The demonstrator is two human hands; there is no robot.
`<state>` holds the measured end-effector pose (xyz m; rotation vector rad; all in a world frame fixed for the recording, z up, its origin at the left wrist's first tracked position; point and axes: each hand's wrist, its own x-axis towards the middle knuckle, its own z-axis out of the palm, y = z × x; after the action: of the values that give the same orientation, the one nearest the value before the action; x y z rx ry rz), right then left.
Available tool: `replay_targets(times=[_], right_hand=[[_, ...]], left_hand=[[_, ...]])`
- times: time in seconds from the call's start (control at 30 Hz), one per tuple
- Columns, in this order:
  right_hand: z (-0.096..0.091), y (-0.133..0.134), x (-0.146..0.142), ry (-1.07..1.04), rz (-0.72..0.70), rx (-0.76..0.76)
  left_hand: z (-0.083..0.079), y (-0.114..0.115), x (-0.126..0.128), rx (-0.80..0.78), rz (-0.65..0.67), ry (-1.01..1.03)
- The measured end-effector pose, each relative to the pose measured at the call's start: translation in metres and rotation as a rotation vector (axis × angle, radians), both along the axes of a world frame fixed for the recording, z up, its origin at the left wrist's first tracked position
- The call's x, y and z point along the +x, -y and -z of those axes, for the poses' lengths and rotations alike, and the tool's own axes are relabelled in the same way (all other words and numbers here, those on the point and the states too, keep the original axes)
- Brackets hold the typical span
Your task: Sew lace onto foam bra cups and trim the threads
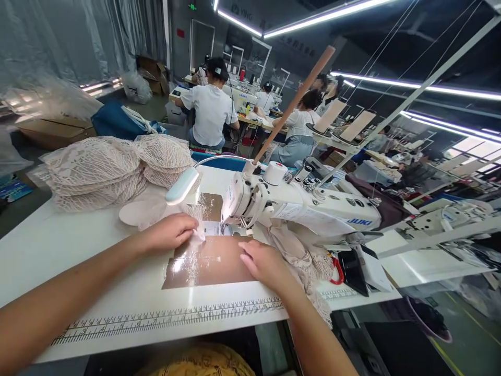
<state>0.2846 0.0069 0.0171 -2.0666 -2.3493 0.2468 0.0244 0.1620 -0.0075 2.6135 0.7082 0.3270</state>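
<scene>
My left hand [170,232] is closed in a pinch on a pale sheer fabric piece [199,230], left of the needle area of a white sewing machine [289,201]. The rest of that fabric trails back across the table beneath the machine's lamp [183,187]. My right hand [266,261] is at the right edge of a shiny brown sheet [219,261] on the tabletop, its thumb and fingers apart and nothing visible between them. Beige lace fabric [305,250] lies bunched beside it, under the machine arm. The sewing needle's tip is too small to make out.
Stacked beige lace cups [94,169] occupy the table's back left. A printed ruler [172,318] runs along the front edge. Red-handled scissors [336,270] and a dark phone-like device [352,271] are at right. Thread cones [331,116] stand behind; other people sit at machines farther back.
</scene>
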Motion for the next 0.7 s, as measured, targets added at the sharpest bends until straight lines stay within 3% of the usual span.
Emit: replay_targets(times=[0.17, 0.27, 0.33, 0.5, 0.57, 0.7], right_hand=[[0.007, 0.008, 0.015, 0.224, 0.106, 0.033], [0.014, 0.007, 0.014, 0.279, 0.095, 0.043], [0.016, 0.007, 0.012, 0.318, 0.087, 0.039], [0.025, 0.006, 0.008, 0.32, 0.118, 0.087], [0.032, 0.006, 0.011, 0.306, 0.138, 0.125], [0.043, 0.008, 0.02, 0.241, 0.123, 0.223]], left_hand=[[-0.023, 0.048, 0.0, -0.192, 0.232, 0.056], [-0.028, 0.062, 0.007, -0.237, 0.317, 0.059], [-0.028, 0.058, 0.009, -0.213, 0.276, 0.077], [-0.018, 0.021, 0.006, -0.187, -0.068, 0.065], [-0.01, 0.007, 0.001, -0.338, -0.141, 0.039], [0.008, -0.006, -0.009, -0.729, -0.095, 0.16]])
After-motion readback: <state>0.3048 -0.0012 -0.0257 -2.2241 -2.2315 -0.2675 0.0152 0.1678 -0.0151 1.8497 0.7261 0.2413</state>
